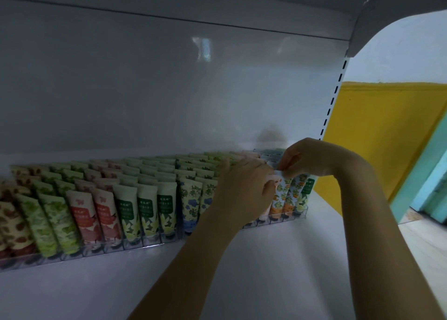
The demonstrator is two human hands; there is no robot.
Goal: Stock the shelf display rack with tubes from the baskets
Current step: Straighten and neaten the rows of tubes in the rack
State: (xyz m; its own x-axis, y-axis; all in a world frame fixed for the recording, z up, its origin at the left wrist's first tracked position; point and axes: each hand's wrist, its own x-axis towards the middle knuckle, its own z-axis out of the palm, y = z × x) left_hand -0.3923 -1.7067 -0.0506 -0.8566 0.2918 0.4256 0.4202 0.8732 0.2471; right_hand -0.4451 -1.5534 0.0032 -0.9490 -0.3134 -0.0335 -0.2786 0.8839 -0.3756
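Head view showed the display rack (pixel 154 243) nearly full, tubes (pixel 145 208) packed in rows from its left end. I judged only the right-end lanes were unfinished. My right hand (pixel 312 160) had a narrow grip pinching the crimped top of one tube (pixel 278 174) there. The left hand (pixel 244 189) curled beside it, and I could not tell its grip. Bare shelf (pixel 266 271) lay in front, with the slotted upright (pixel 331 106) close on the right.

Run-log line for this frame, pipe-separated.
phase: stocking | right hand: pinches tube top at rack right end | left hand: on stocked tubes, grip unclear | baskets: not in view
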